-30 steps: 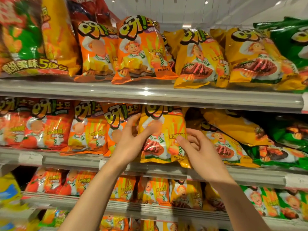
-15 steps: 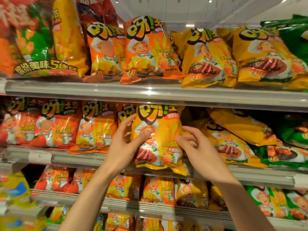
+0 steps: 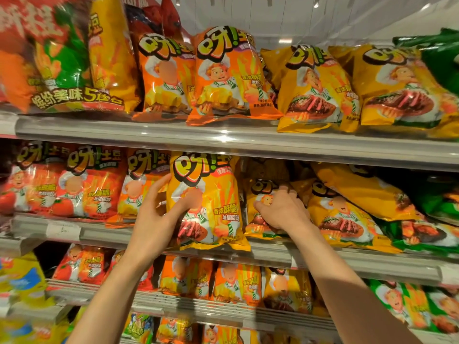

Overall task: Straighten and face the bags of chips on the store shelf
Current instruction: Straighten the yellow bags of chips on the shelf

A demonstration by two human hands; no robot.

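On the middle shelf (image 3: 173, 238), the left hand (image 3: 155, 214) is gripping the left edge of an upright yellow chip bag (image 3: 211, 202), thumb across its front. Just right, the right hand (image 3: 283, 213) is lying on a second yellow bag (image 3: 260, 194), fingers curled over it.

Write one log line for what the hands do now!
left hand: holds upright yellow bag | right hand: on next yellow bag | shelf: middle
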